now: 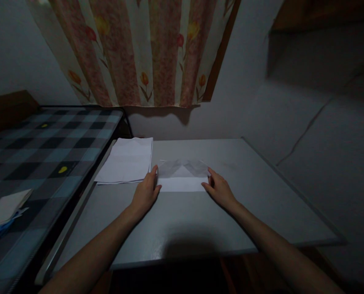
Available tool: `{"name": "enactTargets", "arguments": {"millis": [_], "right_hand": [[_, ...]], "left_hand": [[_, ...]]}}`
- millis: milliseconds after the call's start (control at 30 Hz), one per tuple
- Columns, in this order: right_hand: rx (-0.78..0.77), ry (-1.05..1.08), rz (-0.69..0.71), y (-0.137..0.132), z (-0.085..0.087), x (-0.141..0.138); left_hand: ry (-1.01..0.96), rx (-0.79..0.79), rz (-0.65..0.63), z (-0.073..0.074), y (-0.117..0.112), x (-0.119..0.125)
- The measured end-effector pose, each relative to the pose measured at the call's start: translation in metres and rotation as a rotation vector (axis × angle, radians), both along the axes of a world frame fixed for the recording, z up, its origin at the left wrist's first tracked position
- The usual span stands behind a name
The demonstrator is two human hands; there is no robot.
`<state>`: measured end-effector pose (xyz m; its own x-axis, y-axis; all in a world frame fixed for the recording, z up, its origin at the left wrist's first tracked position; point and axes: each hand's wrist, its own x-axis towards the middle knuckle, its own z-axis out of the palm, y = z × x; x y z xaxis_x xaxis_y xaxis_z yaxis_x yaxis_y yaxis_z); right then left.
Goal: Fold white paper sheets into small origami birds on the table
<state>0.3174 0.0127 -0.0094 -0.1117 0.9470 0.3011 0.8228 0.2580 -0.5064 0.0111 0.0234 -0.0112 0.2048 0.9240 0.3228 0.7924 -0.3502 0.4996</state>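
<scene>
A folded sheet of white paper [182, 183] lies on the grey-white table [182, 220], its far part creased and raised a little off the surface. My left hand [146, 188] grips the paper's left edge, thumb toward me and fingers behind. At the right edge, my right hand [219, 187] holds it the same way, thumb in front. Both hands are closed on the sheet, and the fingertips behind it are partly hidden. Just left of my left hand rests a stack of white paper [128, 159].
To the left stands a bed with a checked mattress [86, 134], carrying a pale folded item [8, 208] with something blue under it. A flowered curtain [141, 53] hangs on the wall behind the table. A raised strip [292, 190] runs along the table's right edge.
</scene>
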Motion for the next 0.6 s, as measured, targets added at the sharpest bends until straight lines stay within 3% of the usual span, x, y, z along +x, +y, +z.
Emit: {"name": "enactTargets", "arguments": {"millis": [100, 300, 467, 600], "right_hand": [[0.108, -0.135, 0.011, -0.001, -0.001, -0.001], [0.17, -0.324, 0.177, 0.008, 0.01, -0.013], [0.019, -0.428, 0.468, 0.037, 0.016, -0.036], [-0.106, -0.479, 0.516, 0.053, 0.009, -0.042]], "left_hand": [[0.165, 0.086, -0.026, 0.005, -0.004, 0.003], [0.313, 0.151, -0.319, 0.017, -0.001, 0.025], [0.429, 0.055, -0.376, 0.009, 0.019, 0.047], [0.446, -0.053, -0.394, -0.001, 0.03, 0.05]]}}
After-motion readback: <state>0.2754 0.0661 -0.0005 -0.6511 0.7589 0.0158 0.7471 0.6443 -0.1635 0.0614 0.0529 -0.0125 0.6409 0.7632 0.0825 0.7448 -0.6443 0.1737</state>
